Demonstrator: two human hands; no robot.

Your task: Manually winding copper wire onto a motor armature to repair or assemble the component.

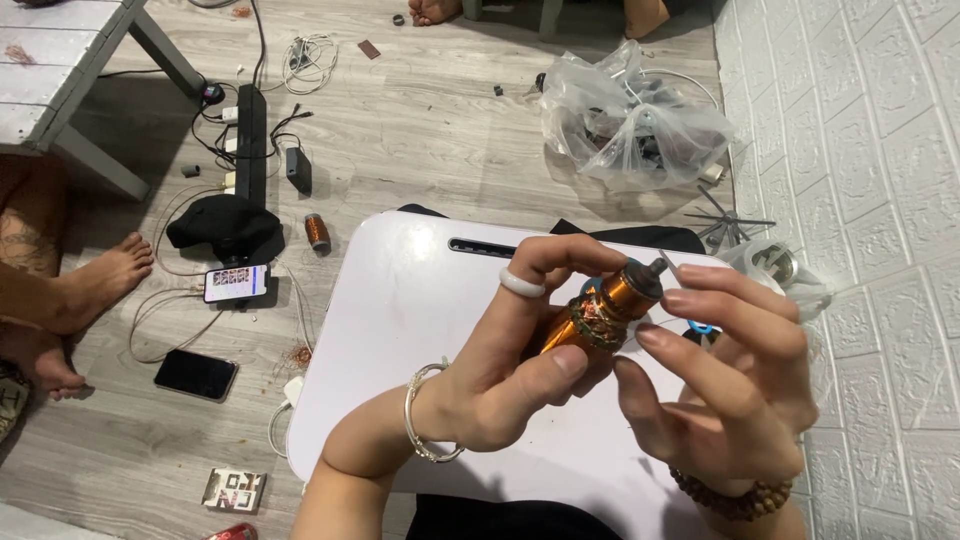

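My left hand point(515, 365), with a white ring and a silver bangle, is wrapped around a small motor rotor wound with copper wire point(600, 312), holding it tilted above a white lap table point(400, 330). My right hand point(725, 375), wearing a wooden bead bracelet, pinches at the rotor's upper end near its dark metal shaft point(655, 268). A thin wire sticks up beside the shaft. A blue ring-shaped piece point(700, 328) shows behind my right fingers.
A clear plastic bag of parts point(630, 120) lies on the wooden floor at the back. A copper wire spool point(317, 232), a black power strip point(250, 140), two phones point(236, 282) point(196, 374) and cables lie left. Another person's bare feet point(85, 290) rest at far left.
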